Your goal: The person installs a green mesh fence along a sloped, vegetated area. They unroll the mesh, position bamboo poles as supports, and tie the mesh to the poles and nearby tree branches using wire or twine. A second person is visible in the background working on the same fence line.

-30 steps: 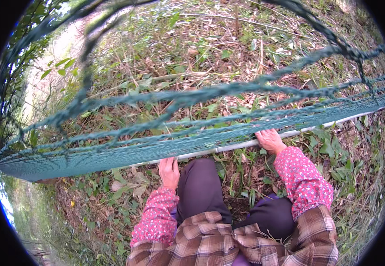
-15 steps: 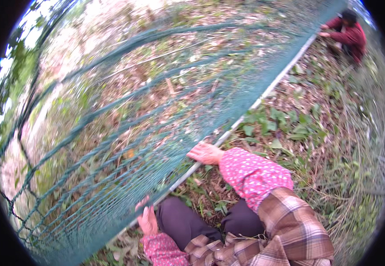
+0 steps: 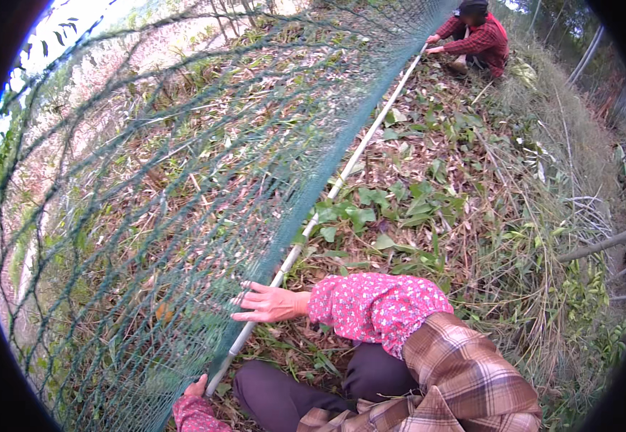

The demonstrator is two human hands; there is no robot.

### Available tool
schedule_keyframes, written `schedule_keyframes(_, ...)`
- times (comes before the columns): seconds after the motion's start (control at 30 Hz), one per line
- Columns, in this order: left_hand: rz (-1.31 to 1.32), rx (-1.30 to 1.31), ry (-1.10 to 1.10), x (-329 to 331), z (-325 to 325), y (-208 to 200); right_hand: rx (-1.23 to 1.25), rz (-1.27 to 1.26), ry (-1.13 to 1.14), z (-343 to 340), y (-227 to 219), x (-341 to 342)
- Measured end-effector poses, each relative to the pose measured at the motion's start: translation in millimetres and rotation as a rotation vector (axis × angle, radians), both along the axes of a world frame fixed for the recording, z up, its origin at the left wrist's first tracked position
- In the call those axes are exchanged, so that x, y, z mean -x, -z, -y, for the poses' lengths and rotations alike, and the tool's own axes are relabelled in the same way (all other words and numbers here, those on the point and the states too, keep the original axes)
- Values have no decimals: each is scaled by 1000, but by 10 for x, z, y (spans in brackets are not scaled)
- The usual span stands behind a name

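Observation:
A green mesh net (image 3: pixel 183 209) spreads across the left, its dense lower border running alongside a long pale pole (image 3: pixel 336 189). My right hand (image 3: pixel 273 301) rests across the pole and the net's border, its fingers spread out flat. Near the pole's closest end, my left hand (image 3: pixel 195 387) is closed at the net's edge, thumb showing. The net and picture angle hide most of its fingers. Pink flowered sleeves cover both my forearms. At the far end a co-worker in a red checked shirt (image 3: pixel 482 43) crouches, with both hands at the pole and net border.
Dry leaves and green plants (image 3: pixel 413 209) cover the sloping ground right of the pole. Long dry grass and a thin grey branch (image 3: pixel 601 243) lie farther right. My bent knees (image 3: pixel 277 392) are close to the pole. Trees stand at the upper right.
The view has shifted and is sharper. My right hand has its fingers spread more. My left hand appears lower and farther left, at the net's edge. The co-worker still crouches at the far end.

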State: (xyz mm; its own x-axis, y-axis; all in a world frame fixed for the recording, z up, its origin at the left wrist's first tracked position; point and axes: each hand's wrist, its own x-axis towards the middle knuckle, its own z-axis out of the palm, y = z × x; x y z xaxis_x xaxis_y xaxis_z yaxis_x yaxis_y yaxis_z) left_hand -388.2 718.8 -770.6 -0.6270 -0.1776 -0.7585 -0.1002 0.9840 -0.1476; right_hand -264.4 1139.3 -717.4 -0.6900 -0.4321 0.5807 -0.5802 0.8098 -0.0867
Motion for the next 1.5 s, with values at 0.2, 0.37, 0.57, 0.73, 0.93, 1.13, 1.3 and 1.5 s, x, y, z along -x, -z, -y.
schedule_keyframes(0.2,-69,-262,134,-274,41,115,225,58,-122,16,-373,-692)
schedule_keyframes(0.37,23,-95,157,-194,156,93,597,529,-174,-41,-107,-978)
schedule_keyframes(0.57,89,-111,-62,-263,-230,-396,1837,1363,304,442,549,-380)
schedule_keyframes(0.73,131,-38,116,-212,-387,-584,2191,1143,262,705,630,-374)
schedule_keyframes(0.93,472,-130,-224,58,198,59,2016,978,-257,660,51,-599)
schedule_keyframes(1.13,507,-126,-201,364,652,284,1562,1013,528,718,21,-630)
schedule_keyframes(1.3,569,-221,-255,212,628,426,1505,923,840,611,558,-690)
schedule_keyframes(1.5,604,-303,-320,80,569,469,2283,1008,152,703,609,-809)
